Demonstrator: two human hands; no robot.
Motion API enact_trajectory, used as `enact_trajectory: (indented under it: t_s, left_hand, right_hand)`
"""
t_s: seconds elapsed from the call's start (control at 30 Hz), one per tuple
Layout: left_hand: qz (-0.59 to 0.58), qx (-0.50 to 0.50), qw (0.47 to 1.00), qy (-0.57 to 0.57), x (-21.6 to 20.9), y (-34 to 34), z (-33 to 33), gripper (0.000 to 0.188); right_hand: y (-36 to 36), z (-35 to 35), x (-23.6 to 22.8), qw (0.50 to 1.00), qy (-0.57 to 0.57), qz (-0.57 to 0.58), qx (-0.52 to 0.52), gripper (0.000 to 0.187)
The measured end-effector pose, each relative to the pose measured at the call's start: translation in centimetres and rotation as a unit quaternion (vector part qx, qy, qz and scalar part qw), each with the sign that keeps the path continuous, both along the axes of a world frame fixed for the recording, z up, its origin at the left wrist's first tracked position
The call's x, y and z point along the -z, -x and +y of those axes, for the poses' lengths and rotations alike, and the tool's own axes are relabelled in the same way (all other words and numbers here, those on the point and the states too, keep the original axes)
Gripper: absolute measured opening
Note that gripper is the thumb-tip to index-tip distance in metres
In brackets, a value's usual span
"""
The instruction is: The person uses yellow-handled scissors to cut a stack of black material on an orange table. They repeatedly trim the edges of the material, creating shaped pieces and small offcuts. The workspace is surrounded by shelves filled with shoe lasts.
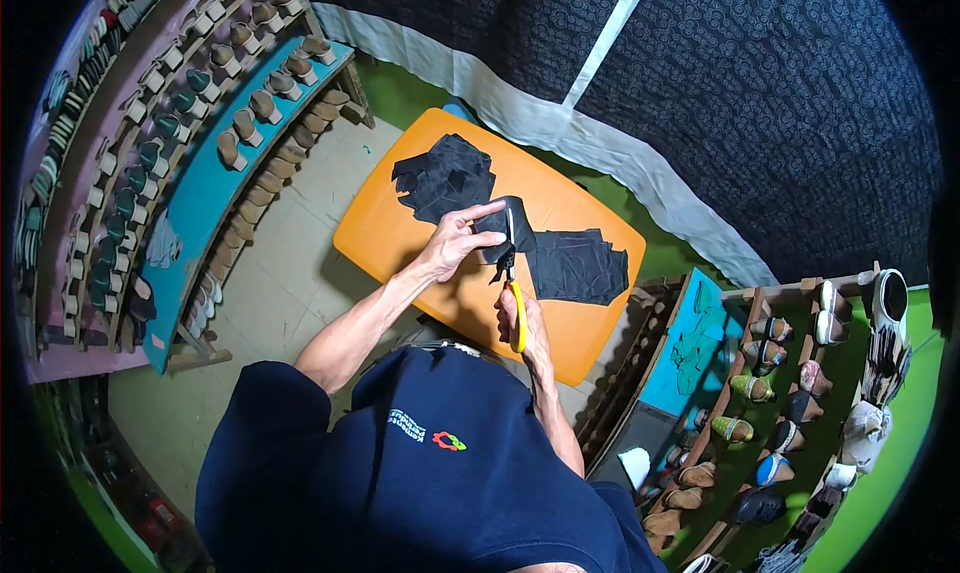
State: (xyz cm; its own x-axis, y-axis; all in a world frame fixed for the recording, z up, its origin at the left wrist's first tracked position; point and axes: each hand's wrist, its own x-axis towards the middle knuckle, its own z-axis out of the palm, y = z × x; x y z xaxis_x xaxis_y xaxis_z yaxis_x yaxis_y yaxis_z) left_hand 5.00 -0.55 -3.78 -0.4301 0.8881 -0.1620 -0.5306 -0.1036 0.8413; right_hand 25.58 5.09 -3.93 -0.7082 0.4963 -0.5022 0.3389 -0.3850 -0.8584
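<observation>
My left hand point(455, 241) grips a small piece of black material point(503, 225) above the orange table point(400, 233). In my right hand point(525, 318) are scissors with yellow handles point(514, 293), their blades pointing up into the black piece. A pile of black cut pieces point(445, 178) lies on the table's far left part. Another stack of black pieces point(578, 265) lies on the right part, just beside the scissors.
Wooden racks of shoe lasts point(240, 123) stand to the left, with a blue board along them. More racks with shoes and sandals point(790, 383) stand to the right. A dark patterned curtain point(760, 83) with a white strip hangs behind the table.
</observation>
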Motion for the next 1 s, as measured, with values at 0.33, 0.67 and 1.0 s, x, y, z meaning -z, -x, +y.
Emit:
enact_trajectory:
  t_s: [0.33, 0.67, 1.0]
  left_hand:
    - [-0.026, -0.023, 0.999, -0.008, -0.1, -0.6, 0.0, 0.062]
    - [-0.004, 0.009, 1.0, -0.004, 0.9, -1.0, -0.2, 0.066]
    - [-0.002, 0.039, 0.999, 0.005, -0.2, -1.6, -0.5, 0.066]
  right_hand:
    - [0.1, -0.7, -0.7, 0.999, 0.003, -0.007, 0.041, 0.045]
    - [0.4, -0.2, -0.4, 0.999, -0.012, -0.021, 0.03, 0.05]
    - [0.3, 0.1, -0.1, 0.998, -0.036, -0.033, 0.043, 0.048]
